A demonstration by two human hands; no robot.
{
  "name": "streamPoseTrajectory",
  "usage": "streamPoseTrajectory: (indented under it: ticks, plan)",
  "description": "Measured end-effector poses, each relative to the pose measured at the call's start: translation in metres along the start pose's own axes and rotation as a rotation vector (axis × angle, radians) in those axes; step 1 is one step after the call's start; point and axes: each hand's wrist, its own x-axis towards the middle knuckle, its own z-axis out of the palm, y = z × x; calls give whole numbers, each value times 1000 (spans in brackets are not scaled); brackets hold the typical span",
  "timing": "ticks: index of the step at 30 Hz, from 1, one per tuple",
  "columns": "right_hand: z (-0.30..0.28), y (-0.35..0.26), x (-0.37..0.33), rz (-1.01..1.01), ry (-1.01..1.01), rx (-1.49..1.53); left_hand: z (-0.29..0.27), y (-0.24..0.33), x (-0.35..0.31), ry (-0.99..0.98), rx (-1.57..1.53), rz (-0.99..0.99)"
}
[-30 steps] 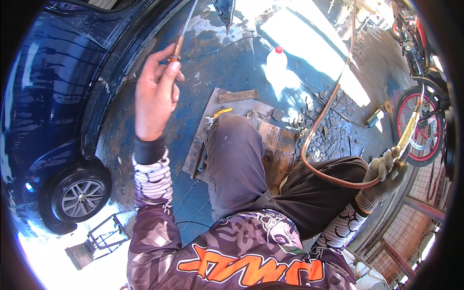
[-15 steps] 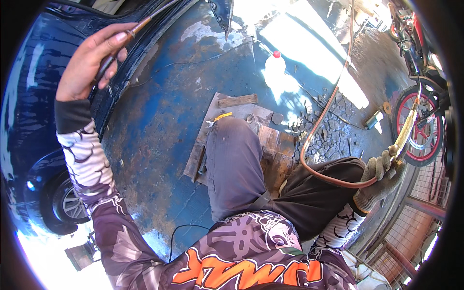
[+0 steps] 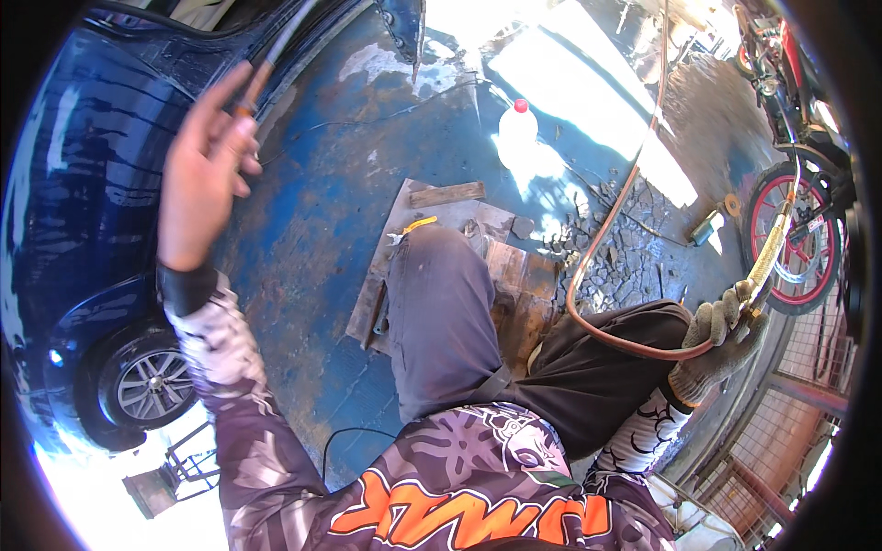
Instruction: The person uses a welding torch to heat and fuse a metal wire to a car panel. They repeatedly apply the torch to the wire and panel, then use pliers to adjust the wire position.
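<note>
At the upper left, my bare left hand [image 3: 202, 184] is raised beside the dark blue car. Slightly blurred, it pinches a slim metal rod [image 3: 277, 50] with a brown lower section between thumb and fingers; the rod's far end runs out of view. My right hand [image 3: 721, 340], in a grey knitted glove, is wrapped around a wand [image 3: 772, 248] with a pale yellow sleeve and a thin curved metal tube at its far end. A reddish-brown hose [image 3: 597, 243] loops from that hand across my bent leg and up to the top edge.
A blue car [image 3: 83, 184] fills the left side, its wheel [image 3: 152, 381] low. Past my knee lie a wooden block [image 3: 447, 193] and a yellow-handled tool [image 3: 418, 226] on a metal plate [image 3: 395, 248]. Farther off stands a red-capped bottle [image 3: 519, 129]; a motorcycle wheel [image 3: 767, 193] is right.
My left hand has swung right and a little down, its fingers straighter, with the rod still in it. The right hand and wand are nearly unmoved.
</note>
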Motion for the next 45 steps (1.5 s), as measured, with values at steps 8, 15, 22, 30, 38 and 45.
streamPoseTrajectory:
  ticks: [8,15,22,30,38,45]
  plan:
    - [1,-6,2,66,-6,70,142,-102,-71,237,-380,-135]
    - [5,-4,6,115,-17,-18,206,-228,-210,351,-79,-411]
    - [14,-2,10,218,-42,-38,314,-246,-349,51,-179,-664]
    - [24,7,6,229,-49,-74,395,-279,-295,113,32,-433]
    - [25,8,10,212,-76,-77,373,-300,-313,345,445,-881]
    - [16,5,5,174,-68,-41,352,-323,-351,87,358,-1078]
